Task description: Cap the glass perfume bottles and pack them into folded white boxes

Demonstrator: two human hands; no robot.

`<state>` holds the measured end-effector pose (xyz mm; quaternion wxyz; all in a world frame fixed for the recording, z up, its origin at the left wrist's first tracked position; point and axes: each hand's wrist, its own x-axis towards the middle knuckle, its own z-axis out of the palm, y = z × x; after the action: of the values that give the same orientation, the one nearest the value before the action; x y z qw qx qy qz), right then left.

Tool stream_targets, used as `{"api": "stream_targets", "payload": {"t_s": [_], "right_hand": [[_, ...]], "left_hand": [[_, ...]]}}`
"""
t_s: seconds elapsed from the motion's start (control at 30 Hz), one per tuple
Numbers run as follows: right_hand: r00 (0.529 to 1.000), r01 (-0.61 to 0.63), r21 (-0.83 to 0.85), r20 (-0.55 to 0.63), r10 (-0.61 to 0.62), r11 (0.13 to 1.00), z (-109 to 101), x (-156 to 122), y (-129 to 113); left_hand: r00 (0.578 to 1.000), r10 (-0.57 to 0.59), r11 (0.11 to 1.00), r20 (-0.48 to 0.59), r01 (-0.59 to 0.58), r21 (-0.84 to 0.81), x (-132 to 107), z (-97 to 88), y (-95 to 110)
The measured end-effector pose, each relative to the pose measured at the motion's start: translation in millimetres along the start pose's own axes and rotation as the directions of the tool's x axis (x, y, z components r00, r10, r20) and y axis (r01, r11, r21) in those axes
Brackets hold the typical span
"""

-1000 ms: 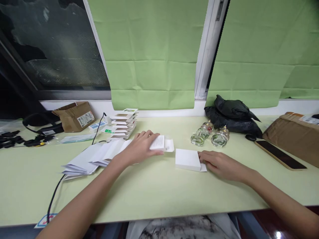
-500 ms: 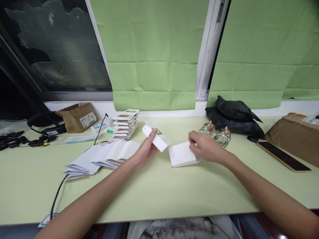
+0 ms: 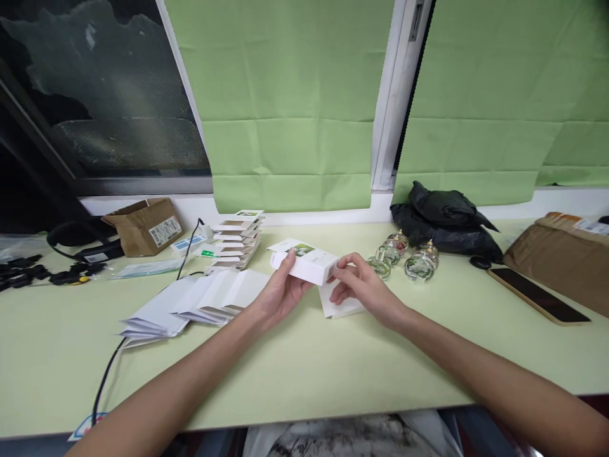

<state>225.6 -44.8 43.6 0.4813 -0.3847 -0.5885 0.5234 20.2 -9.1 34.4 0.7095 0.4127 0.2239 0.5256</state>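
Left hand (image 3: 277,293) grips white box (image 3: 311,266); green-printed top, flap (image 3: 280,245) seemingly open.

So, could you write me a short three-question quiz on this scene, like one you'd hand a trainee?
1. What does the person's left grip hold: (a) a cable, (b) a small white box, or (c) a black bag?

2. True or false: the phone lies to the left of the glass pieces.

3. Fill in the blank: At the right-hand end of the white box is the person's ____.

Key
1: b.
2: False; the phone lies to the right of the glass pieces.
3: right grip.
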Motion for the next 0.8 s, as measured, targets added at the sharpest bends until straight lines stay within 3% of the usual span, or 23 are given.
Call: {"api": "stream_targets", "payload": {"t_s": [0.07, 0.17, 0.33, 0.53, 0.7, 0.8], "right_hand": [[0.995, -0.101, 0.263, 0.003, 0.104, 0.96, 4, 3, 1], [0.993, -0.11, 0.388, -0.001, 0.119, 0.915, 3, 7, 0], [0.995, -0.104, 0.404, 0.035, 0.098, 0.909, -7, 10, -1], [0.989, -0.142, 0.321, 0.085, 0.121, 0.936, -12, 8, -2], [0.985, -0.167, 0.326, 0.099, 0.142, 0.93, -7, 6, 5], [0.997, -0.072, 0.263, 0.056, 0.059, 0.962, -7, 6, 11]], "left_hand": [[1.0, 0.005, 0.999, 0.031, -0.006, 0.038, -1, -2.5, 1], [0.997, 0.018, 0.994, 0.072, -0.026, 0.111, -3, -6.1, 4], [0.985, 0.033, 0.975, 0.168, -0.068, 0.212, -3, -11.1, 8], [0.985, 0.032, 0.954, 0.171, -0.081, 0.287, -4, -16.4, 7], [0.989, 0.03, 0.974, 0.143, -0.062, 0.219, -4, -14.7, 9], [0.996, 0.031, 0.989, 0.087, -0.043, 0.143, -2, -12.8, 11]]}}
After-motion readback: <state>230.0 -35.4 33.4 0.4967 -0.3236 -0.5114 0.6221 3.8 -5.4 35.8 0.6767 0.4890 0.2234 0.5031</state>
